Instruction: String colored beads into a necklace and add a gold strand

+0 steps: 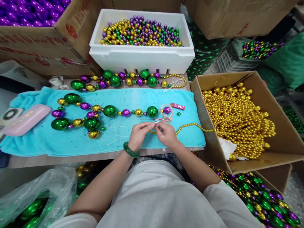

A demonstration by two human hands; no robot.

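Observation:
My left hand (139, 135) and my right hand (167, 134) meet over a turquoise towel (114, 141), both pinched on a thin white string (159, 120). A small gold bead strand (190, 126) runs from my right hand into the box at the right. The string leads to a large bead necklace (95, 112) of green, purple and gold balls lying on the towel. My left wrist wears a green bangle (130, 150).
A second big necklace (123, 79) lies behind the towel. A white foam box (142, 47) holds mixed beads. A cardboard box (244, 120) of gold strands stands at right. A pink case (27, 118) sits at left. Bead bags lie near my knees.

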